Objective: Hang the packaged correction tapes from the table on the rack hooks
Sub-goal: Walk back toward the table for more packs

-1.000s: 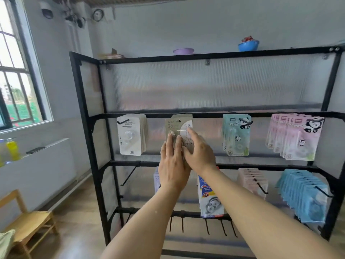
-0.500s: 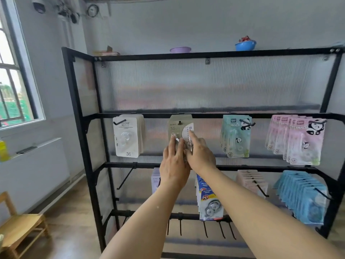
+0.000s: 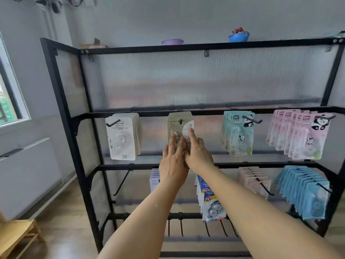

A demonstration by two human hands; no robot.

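Note:
A stack of beige packaged correction tapes (image 3: 179, 124) hangs on a hook of the black rack (image 3: 61, 116), in the middle row. My left hand (image 3: 172, 163) lies flat against the lower part of the front pack with straight fingers. My right hand (image 3: 197, 152) touches the same pack, its index finger stretched up onto the white label. Both hands hide the pack's lower half. The table is out of view.
White packs (image 3: 122, 137) hang to the left, mint panda packs (image 3: 238, 133) and pink panda packs (image 3: 298, 135) to the right. The row below holds blue-white packs (image 3: 210, 200), pale pink packs (image 3: 253, 180) and light blue packs (image 3: 306, 191). A bare hook (image 3: 122, 181) juts out at lower left. A wooden chair (image 3: 16, 236) stands at bottom left.
The view has swung slightly right and down. Both hands have stayed on the beige pack, which now hangs straight with the hook's tip showing through its hole.

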